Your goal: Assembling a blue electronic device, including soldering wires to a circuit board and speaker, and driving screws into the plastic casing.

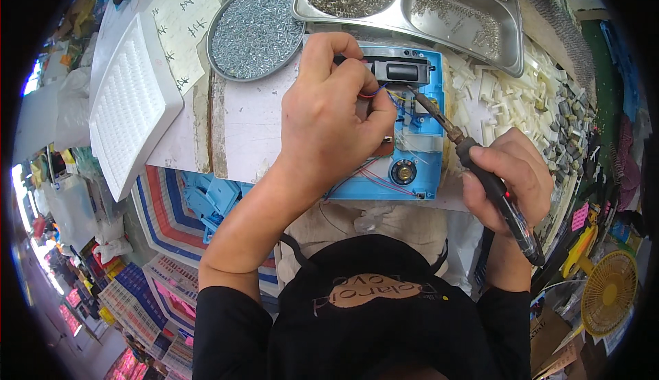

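A blue plastic housing (424, 174) lies on the white work surface in front of me, with a small round speaker (403, 171) and thin coloured wires inside. Along its far side sits a black rectangular part (402, 72). My left hand (333, 109) is over the housing's left part, thumb and fingers pinched around thin red and blue wires (374, 93); the exact grip is partly hidden by the fingers. In my right hand (515, 177) is a soldering iron (491, 174) with a black handle. Its tip points at the wires beside the black part; contact cannot be made out.
A round tray (217, 50) of small screws stands at the far left, beside a white ribbed tray (130, 105). A metal compartment tray (405, 21) with small springs is at the back. White plastic pieces (501, 91) are heaped at right; a yellow fan (609, 293) is lower right.
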`<state>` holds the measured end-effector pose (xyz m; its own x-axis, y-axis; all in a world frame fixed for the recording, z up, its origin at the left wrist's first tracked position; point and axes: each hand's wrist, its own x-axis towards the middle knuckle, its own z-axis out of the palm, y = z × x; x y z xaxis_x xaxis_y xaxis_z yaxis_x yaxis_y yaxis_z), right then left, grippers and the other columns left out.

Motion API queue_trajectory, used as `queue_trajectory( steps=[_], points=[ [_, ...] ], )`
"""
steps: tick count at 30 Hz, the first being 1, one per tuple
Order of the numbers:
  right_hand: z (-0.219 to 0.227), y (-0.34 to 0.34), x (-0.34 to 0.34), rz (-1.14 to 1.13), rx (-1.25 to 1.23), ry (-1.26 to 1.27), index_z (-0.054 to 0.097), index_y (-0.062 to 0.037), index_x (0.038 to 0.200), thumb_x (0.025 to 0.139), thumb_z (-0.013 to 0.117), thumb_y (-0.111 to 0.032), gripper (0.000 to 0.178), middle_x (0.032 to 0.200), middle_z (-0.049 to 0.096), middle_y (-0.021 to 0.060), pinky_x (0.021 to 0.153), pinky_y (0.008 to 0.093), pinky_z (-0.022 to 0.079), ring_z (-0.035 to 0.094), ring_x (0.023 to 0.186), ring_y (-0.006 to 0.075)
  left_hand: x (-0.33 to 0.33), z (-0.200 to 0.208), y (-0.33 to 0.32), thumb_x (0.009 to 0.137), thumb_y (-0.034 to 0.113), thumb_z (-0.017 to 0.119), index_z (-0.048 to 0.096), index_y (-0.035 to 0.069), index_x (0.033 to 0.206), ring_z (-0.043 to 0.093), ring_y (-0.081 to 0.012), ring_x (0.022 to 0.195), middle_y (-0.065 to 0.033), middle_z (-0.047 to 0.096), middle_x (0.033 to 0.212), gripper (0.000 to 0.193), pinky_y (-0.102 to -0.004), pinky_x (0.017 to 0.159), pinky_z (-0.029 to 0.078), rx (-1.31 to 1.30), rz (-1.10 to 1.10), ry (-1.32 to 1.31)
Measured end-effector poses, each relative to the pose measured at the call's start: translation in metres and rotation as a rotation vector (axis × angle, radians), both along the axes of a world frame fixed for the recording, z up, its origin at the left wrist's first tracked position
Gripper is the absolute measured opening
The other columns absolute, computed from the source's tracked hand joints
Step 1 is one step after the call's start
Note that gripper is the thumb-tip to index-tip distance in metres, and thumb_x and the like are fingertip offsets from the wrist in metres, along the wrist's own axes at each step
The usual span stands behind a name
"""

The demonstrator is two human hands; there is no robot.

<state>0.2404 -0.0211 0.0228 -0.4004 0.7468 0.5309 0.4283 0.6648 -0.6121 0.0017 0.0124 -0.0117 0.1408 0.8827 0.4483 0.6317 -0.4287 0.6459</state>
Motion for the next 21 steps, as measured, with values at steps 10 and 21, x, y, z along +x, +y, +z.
queue_trajectory(
  steps=[10, 21],
  points=[
    [-0.0020, -0.0005, 0.0010, -0.008, 0.012, 0.008, 0.069, -0.0034, 0.106, 0.073, 0.080, 0.000, 0.035, 0.069, 0.061, 0.0067, 0.053, 0.0309, 0.042, 0.055, 0.058, 0.0228, 0.0006, -0.0009, -0.0009, 0.072, 0.001, 0.077, 0.065, 0.002, 0.074, 0.056, -0.0112, 0.061, -0.0100, 0.056, 0.105, 0.012, -0.0256, 0.054, 0.046, -0.012, -0.006, -0.032],
    [-0.0051, 0.0021, -0.0039, 0.012, 0.017, 0.025, 0.070, -0.0044, 0.107, 0.072, 0.079, 0.000, 0.036, 0.068, 0.060, 0.0060, 0.052, 0.0308, 0.042, 0.055, 0.057, 0.0220, -0.0018, -0.0019, -0.0001, 0.074, 0.001, 0.076, 0.066, 0.001, 0.076, 0.054, -0.0103, 0.061, -0.0098, 0.057, 0.107, 0.011, -0.0253, 0.056, 0.045, -0.048, -0.024, -0.059]
  ],
)
